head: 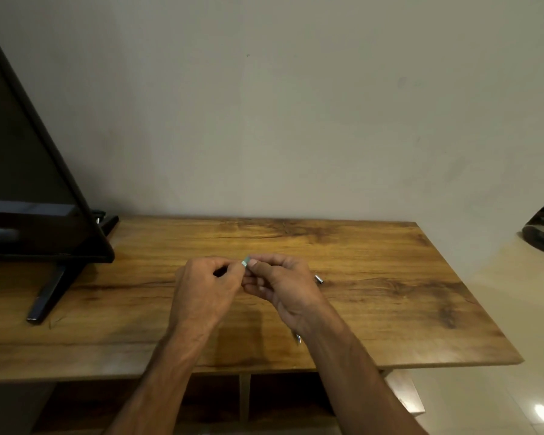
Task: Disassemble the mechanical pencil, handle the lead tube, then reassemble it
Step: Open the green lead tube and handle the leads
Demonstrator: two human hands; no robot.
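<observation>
At the centre of the frame, a small pale green tube (245,262) with a light band at its end sits pinched between both hands, above the middle of the table (374,277). Only its short tip shows; the rest is hidden by fingers, so its length and shape are hard to make out. The left hand (206,290) closes thumb and forefinger narrowly on the tube's left side, the other fingers curled in. The right hand (283,288) grips it from the right, thumb on top, fingers folded beneath.

Just right of the right hand, a short shiny metal cap (319,279) lies on the wood. Below the right wrist, a slim pointed metal tip (298,338) pokes out, the rest covered by the forearm.

The table is smooth, knotty, golden-brown wood grain. At the left edge of the frame stands a black glossy screen (29,183) on an angled foot, cut off. Behind is a plain grey-beige wall (296,105); pale glossy floor tiles (515,387) show at lower right.
</observation>
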